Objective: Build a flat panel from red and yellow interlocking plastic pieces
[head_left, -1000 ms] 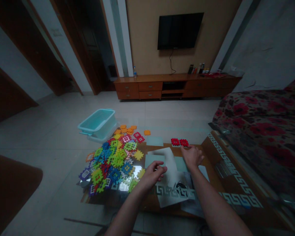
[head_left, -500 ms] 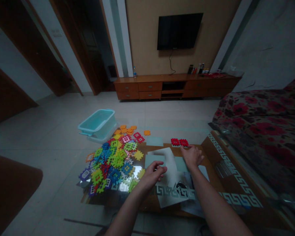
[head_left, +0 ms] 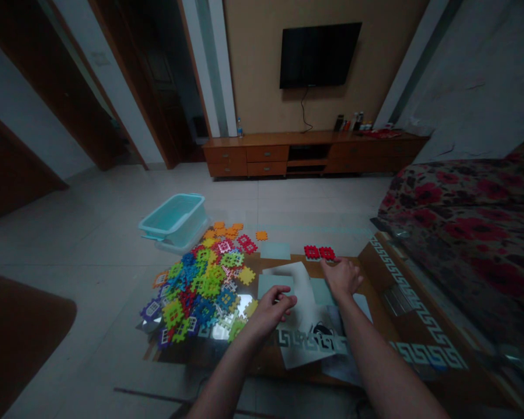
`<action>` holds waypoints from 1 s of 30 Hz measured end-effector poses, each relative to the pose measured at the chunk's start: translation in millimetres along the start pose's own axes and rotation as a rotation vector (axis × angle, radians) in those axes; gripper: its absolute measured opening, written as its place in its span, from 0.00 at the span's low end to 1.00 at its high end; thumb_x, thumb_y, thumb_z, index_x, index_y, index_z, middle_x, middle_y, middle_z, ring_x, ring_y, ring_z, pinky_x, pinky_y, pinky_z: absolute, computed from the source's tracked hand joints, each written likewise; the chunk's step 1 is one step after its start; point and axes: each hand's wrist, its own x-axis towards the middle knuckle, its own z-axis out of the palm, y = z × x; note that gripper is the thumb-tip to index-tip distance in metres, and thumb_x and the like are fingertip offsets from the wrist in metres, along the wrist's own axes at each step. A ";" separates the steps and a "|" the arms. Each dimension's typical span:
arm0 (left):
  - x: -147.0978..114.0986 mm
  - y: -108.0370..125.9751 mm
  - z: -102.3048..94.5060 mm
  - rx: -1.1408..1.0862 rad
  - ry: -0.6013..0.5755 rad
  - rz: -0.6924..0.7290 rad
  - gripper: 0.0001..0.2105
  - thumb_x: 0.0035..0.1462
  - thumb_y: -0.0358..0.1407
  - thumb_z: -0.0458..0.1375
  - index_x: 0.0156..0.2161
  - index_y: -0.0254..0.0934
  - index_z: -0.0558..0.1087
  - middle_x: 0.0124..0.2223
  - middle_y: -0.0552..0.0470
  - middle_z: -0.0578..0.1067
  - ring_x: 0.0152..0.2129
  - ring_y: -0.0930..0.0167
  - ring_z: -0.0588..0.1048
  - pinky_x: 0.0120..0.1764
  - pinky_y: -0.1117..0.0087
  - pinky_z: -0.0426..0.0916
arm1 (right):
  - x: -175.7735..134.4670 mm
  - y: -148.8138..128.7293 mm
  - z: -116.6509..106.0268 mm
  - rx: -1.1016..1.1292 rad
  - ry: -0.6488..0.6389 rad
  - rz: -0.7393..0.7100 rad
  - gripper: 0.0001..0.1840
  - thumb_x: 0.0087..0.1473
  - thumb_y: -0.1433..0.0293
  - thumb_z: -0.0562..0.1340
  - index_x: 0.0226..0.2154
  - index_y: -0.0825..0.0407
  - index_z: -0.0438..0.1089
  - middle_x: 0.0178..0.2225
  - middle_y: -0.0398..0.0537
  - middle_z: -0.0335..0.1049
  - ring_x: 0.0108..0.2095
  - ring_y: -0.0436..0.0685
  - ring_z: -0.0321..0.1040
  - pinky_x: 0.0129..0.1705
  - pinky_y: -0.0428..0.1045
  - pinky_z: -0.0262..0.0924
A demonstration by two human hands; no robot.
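Observation:
Two red interlocking building tiles, a left one [head_left: 311, 252] and a right one [head_left: 327, 254], lie side by side at the far part of the glass table [head_left: 131, 326]. My right hand [head_left: 343, 276] is just in front of the right tile, thumb and forefinger apart near its front edge; whether they touch it I cannot tell. Above the middle of the table hovers my left hand [head_left: 278, 305], loosely curled, fingers apart and holding nothing. To its left spreads a heap of colourful interlocking tiles [head_left: 209, 282] in green, blue, yellow, purple and orange.
A light blue plastic bin [head_left: 174, 224] stands beyond the heap at the left. One orange tile [head_left: 261, 235] lies apart. Paper sheets [head_left: 303, 291] show around the table's middle. A flowered sofa [head_left: 454, 198] is on the right, a wooden TV cabinet [head_left: 266, 154] at the back.

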 end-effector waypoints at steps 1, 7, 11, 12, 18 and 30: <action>-0.2 0.3 0.0 -0.001 -0.002 0.002 0.25 0.51 0.50 0.61 0.50 0.37 0.70 0.40 0.50 0.70 0.34 0.70 0.70 0.32 0.71 0.60 | 0.1 0.1 0.3 0.000 0.001 0.000 0.22 0.49 0.55 0.63 0.40 0.55 0.74 0.42 0.62 0.73 0.47 0.70 0.63 0.48 0.60 0.52; -3.5 5.8 1.4 -0.005 0.002 0.000 0.24 0.51 0.48 0.61 0.49 0.36 0.69 0.38 0.50 0.69 0.33 0.70 0.70 0.32 0.71 0.61 | 2.0 1.3 2.2 0.001 -0.005 -0.001 0.22 0.48 0.54 0.63 0.39 0.55 0.74 0.42 0.62 0.73 0.46 0.70 0.63 0.47 0.60 0.52; -5.2 7.4 1.4 0.001 -0.008 0.006 0.23 0.52 0.48 0.60 0.50 0.36 0.69 0.38 0.50 0.69 0.34 0.70 0.70 0.33 0.71 0.61 | 2.8 1.4 2.5 0.006 -0.012 -0.001 0.22 0.49 0.54 0.63 0.39 0.54 0.75 0.42 0.62 0.74 0.46 0.70 0.63 0.47 0.60 0.52; -5.4 7.4 1.3 0.002 -0.009 0.007 0.24 0.52 0.48 0.60 0.50 0.36 0.69 0.39 0.50 0.69 0.34 0.70 0.70 0.33 0.71 0.61 | 2.8 1.3 2.5 0.007 -0.012 -0.001 0.23 0.49 0.54 0.63 0.39 0.54 0.75 0.42 0.62 0.74 0.46 0.70 0.63 0.47 0.60 0.52; -6.3 8.2 1.4 -0.003 -0.003 0.001 0.23 0.52 0.47 0.61 0.50 0.36 0.69 0.38 0.50 0.69 0.34 0.70 0.70 0.33 0.71 0.61 | 1.7 1.2 2.3 0.012 -0.004 -0.005 0.22 0.49 0.54 0.63 0.39 0.54 0.75 0.43 0.61 0.74 0.46 0.70 0.63 0.47 0.60 0.52; -1.9 3.2 -0.1 0.004 -0.007 0.009 0.24 0.52 0.48 0.61 0.50 0.35 0.69 0.38 0.51 0.69 0.33 0.71 0.71 0.32 0.71 0.61 | 3.2 1.8 3.4 0.005 -0.006 -0.006 0.22 0.49 0.54 0.62 0.39 0.54 0.75 0.42 0.61 0.74 0.46 0.71 0.63 0.47 0.61 0.52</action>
